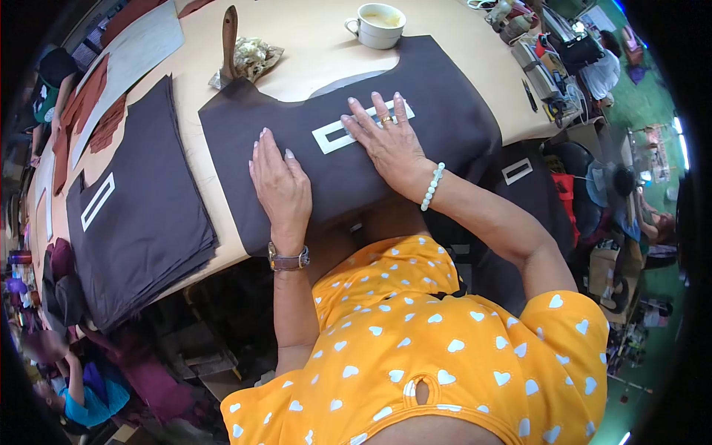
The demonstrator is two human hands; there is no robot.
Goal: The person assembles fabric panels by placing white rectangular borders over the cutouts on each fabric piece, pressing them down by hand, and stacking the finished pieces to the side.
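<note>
A dark cut fabric panel (245, 156) lies before me, its near part hanging over the table's edge. On it is a white rectangular frame-shaped piece (326, 139) with a slot in the middle. My right hand (389, 144) rests over that piece, fingers spread, partly covering its right half. My left hand (280, 185) lies on the fabric to the left, fingers stretched out and holding nothing. Left of this panel is a stack of dark panels (148, 193), the top one bearing a similar white piece (98, 202).
At the table's far side stand a white cup (377, 27) with pale contents and a wooden-handled brush (229, 44) beside a crumpled wad (256, 59). Rust-coloured pieces (78, 111) lie far left. Another dark panel (528, 200) hangs at right. People work around the room.
</note>
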